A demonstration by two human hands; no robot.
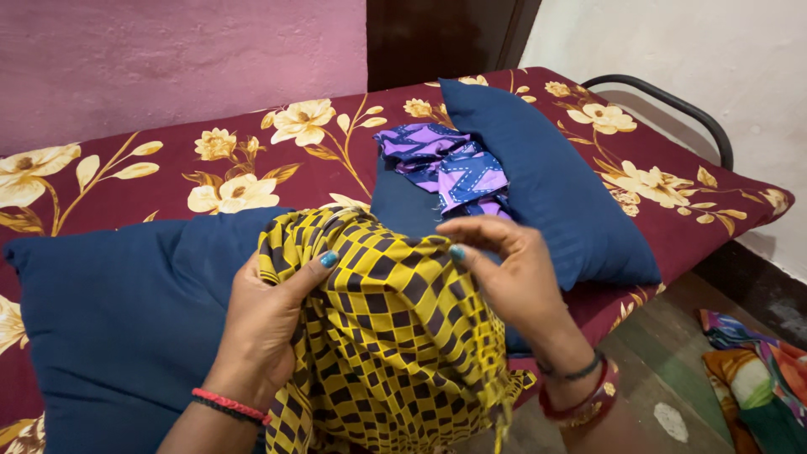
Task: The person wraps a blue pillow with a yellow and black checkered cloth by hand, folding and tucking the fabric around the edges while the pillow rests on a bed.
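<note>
**Soft checked cloth, held by its top edge in both hands**

I have the yellow cloth (395, 336) bunched up at six o'clock in my view, hanging down over the front of the bed (126, 181). My left hand (265, 324) is closed on it from nine o'clock, thumb pressed over the fold and fingers (296, 282) wrapped behind. My right hand (521, 277) pinches the upper edge at one o'clock of the bundle, thumb and forefinger nearly shut on a thin bit of fabric.

I judge it light and limp: it drapes in loose folds, sags between the two grips and keeps no shape. It looks slightly smooth, so a shallow pinch could slip (a fringe or thread dangles at the lower right, which could snag). The best hold seems to be along the top hem, hands apart, so the weight hangs freely below.

A blue pillow (109, 319) lies just behind the cloth at nine o'clock, a second pillow (555, 185) at one o'clock, with a purple cloth (445, 168) resting against it at twelve. More coloured fabric (756, 378) lies on the floor at four o'clock.
</note>
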